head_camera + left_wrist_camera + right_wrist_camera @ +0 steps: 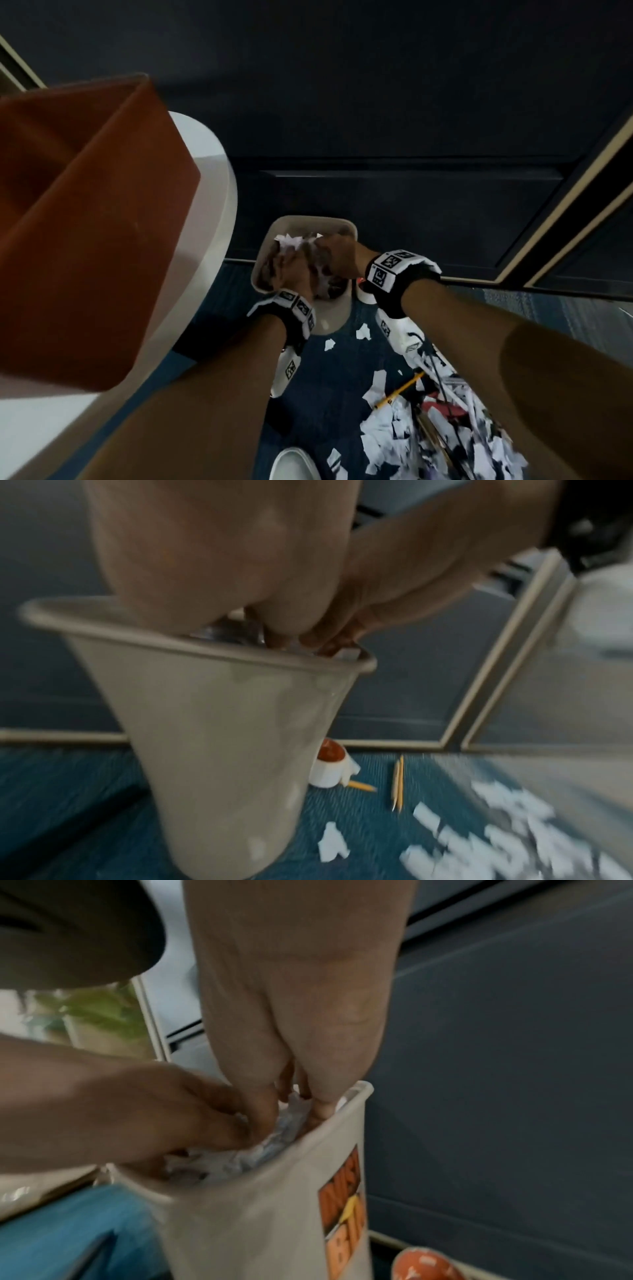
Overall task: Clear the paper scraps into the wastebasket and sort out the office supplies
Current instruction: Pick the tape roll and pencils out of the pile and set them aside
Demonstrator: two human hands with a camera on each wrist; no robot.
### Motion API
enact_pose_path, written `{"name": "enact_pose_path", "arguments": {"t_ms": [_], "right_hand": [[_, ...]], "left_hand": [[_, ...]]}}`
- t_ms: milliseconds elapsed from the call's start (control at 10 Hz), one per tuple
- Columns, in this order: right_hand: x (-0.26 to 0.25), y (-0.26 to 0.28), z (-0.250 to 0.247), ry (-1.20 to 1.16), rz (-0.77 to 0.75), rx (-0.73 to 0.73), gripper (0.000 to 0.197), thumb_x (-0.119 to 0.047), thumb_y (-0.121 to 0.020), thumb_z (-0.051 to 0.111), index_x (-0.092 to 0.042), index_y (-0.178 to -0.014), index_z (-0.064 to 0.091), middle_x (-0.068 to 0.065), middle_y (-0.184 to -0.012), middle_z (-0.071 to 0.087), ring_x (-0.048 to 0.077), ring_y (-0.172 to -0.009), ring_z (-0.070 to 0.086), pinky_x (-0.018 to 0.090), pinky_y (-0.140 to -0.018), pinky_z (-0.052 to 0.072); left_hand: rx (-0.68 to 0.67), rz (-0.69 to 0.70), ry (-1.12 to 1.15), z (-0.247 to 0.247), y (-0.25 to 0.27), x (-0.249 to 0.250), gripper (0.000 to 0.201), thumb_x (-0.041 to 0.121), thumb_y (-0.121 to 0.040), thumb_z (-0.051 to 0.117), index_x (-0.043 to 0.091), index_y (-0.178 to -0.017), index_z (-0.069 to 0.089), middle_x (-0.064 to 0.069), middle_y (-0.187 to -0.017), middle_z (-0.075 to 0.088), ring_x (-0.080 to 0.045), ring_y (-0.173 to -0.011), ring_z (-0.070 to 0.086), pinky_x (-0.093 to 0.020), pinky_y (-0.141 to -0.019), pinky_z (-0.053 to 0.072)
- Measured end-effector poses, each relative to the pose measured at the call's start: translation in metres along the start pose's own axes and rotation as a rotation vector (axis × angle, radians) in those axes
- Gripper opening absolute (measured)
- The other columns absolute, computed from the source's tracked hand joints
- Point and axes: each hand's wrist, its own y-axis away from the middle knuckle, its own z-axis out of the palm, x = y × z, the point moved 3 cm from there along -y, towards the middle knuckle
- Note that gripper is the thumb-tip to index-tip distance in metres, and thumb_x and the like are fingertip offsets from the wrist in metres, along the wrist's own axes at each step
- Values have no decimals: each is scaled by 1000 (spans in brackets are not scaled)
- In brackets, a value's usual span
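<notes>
A beige wastebasket (310,221) (222,737) (257,1218) with an orange label stands on blue carpet against a dark wall. Both my hands are over its mouth. My left hand (291,274) (274,638) (154,1110) curls its fingers round a crumpled wad of white paper scraps (291,242) (274,1139). My right hand (334,255) (394,588) (294,1091) reaches down from the other side, its fingers dug into the same wad just inside the rim. The basket's inside below the wad is hidden.
A large pile of paper scraps (428,428) (496,831) and yellow pencils (400,390) (397,785) lie on the carpet to the right. A tipped white cup (330,767) (421,1264) lies behind the basket. An orange-brown box (85,222) sits on a round white table (219,205) at the left.
</notes>
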Motion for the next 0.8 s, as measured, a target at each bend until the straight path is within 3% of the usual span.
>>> {"name": "enact_pose_path", "arguments": {"t_ms": [100,200,300,400,500,600,700,800], "right_hand": [[-2,2,5,65,-23,-62,38,-14,-97,55,-4,-134,53,15,-136,56,32,-126,53,35,-102,40],[3,0,11,151,-59,-64,38,-15,-99,51,-4,-135,53,16,-139,53,32,-128,51,35,-103,37],[-6,5,3,142,-139,-47,37,-19,-100,49,-5,-134,55,15,-137,56,32,-126,53,35,-102,40],[3,-1,-12,-106,-146,18,41,-9,-92,60,-11,-133,60,10,-118,68,22,-102,66,19,-79,50],[7,6,-28,-365,-131,68,51,12,-80,59,-10,-125,67,1,-84,67,14,-70,63,19,-57,54],[8,15,-36,-544,-86,78,48,18,-80,54,-3,-123,66,21,-108,69,37,-95,68,53,-81,59],[7,23,-39,-632,-54,79,40,16,-87,45,-2,-117,65,22,-113,65,38,-94,66,50,-70,61],[6,30,-44,-656,-19,93,39,14,-87,40,-5,-108,67,17,-99,66,30,-83,64,33,-51,59]], "left_hand": [[-42,-43,-363,6,4,3,78,64,-87,50,30,-153,27,-8,-155,33,-34,-143,31,-53,-117,26],[-222,10,-628,10,-2,-6,49,28,-101,49,9,-145,44,-18,-148,44,-36,-137,41,-48,-113,34],[-174,81,-661,-4,-2,1,40,25,-97,54,8,-134,56,-18,-137,55,-37,-127,52,-47,-107,43],[-39,171,-633,-22,-4,11,41,31,-95,53,11,-131,59,-14,-130,61,-34,-120,57,-40,-101,46],[112,266,-628,-40,-2,17,46,44,-90,40,17,-114,69,-11,-111,70,-32,-104,65,-36,-84,52],[181,303,-500,-45,9,23,26,31,-92,57,19,-108,72,-10,-110,69,-31,-102,64,-34,-82,49],[178,432,-361,-44,17,34,32,24,-90,59,22,-120,68,-6,-125,64,-27,-117,57,-33,-97,46],[65,622,-450,-31,12,39,46,35,-89,45,27,-132,58,2,-137,56,-25,-127,50,-44,-106,41]]}}
